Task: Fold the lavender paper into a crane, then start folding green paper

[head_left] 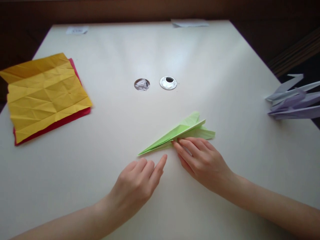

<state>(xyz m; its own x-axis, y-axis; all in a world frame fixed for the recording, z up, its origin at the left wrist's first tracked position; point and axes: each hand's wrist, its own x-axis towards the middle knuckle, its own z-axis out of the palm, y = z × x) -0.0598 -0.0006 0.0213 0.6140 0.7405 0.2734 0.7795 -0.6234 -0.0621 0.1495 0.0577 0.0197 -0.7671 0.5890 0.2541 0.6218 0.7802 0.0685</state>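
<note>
A light green folded paper (172, 136), long and pointed at its left end, lies slantwise on the white table. Loose flaps fan out at its right end. My right hand (200, 158) grips its lower edge near the middle, fingers bent against the paper and partly hiding it. Just below the pointed half is my left hand (141, 175), holding nothing that I can see. Its index finger is stretched toward the paper without touching it, and the other fingers are curled under, their tips hidden.
Creased yellow paper (47, 96) lies over a red sheet (75, 116) on the left. Folded paper birds, one whitish (287, 88) and one purple (290, 105), stand at the right edge. Two round holes (142, 84) (168, 83) sit mid-table; paper scraps (77, 30) (190, 23) lie along the far edge.
</note>
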